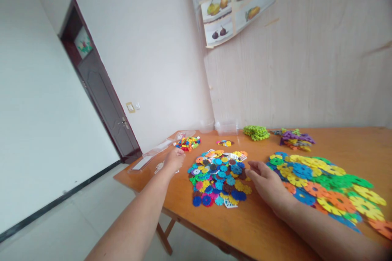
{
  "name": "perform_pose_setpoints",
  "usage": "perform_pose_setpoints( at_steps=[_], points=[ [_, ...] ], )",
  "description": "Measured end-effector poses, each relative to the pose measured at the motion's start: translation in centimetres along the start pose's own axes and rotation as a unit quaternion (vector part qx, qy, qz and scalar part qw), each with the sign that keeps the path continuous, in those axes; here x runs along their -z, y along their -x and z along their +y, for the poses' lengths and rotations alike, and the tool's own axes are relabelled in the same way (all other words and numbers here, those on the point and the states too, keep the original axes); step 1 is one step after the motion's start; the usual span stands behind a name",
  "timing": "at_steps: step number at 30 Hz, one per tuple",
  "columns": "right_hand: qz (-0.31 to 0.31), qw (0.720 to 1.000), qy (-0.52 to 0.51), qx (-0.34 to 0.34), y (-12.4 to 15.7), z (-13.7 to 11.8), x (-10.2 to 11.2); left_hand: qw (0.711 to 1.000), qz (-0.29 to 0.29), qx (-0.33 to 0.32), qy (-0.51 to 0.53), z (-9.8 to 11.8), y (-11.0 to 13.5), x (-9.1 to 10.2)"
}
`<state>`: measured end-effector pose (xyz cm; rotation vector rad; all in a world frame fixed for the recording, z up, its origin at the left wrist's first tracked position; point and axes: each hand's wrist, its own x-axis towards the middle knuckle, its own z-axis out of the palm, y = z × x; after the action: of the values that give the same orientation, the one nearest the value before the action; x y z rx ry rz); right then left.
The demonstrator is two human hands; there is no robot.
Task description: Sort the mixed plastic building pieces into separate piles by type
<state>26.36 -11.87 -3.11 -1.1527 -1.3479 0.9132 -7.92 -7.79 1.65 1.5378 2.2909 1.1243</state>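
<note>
My left hand (175,160) reaches over the left side of the table, fingers bent together. Whatever they may hold is hidden. Thin white cut-out pieces (159,167) lie beneath and beside it. My right hand (266,180) is at the right edge of a heap of small notched plastic discs (220,177) in blue, yellow, brown, pink and green. A pale round disc (248,173) shows at its thumb and fingertips, which appear closed on it. White lattice window pieces (230,203) lie among the heap.
Larger flower discs (330,187) spread across the right side of the wooden table (245,232). Small colourful blocks (188,143), green pieces (256,132), purple pieces (297,138) and a clear plastic box (226,127) stand farther back. A wall rises behind.
</note>
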Motion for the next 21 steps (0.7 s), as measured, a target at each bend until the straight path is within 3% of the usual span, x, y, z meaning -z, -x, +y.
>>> perform_pose_setpoints(
  at_steps=[5,9,14,21],
  points=[
    [-0.03,0.999,-0.029,-0.02,0.0,-0.1,0.0,0.99,-0.106,-0.092,0.026,3.6,1.7,-2.6],
    [-0.025,0.999,-0.027,-0.024,0.1,-0.6,0.0,0.967,-0.155,-0.202,-0.015,5.5,2.7,-4.4],
    [-0.019,0.999,-0.028,-0.027,0.3,-1.3,0.0,0.935,-0.151,-0.294,-0.126,7.8,3.9,-5.4],
    [-0.026,0.998,-0.057,-0.03,0.4,-1.4,-0.1,0.927,-0.127,-0.288,-0.205,9.9,5.3,-5.8]
  ],
)
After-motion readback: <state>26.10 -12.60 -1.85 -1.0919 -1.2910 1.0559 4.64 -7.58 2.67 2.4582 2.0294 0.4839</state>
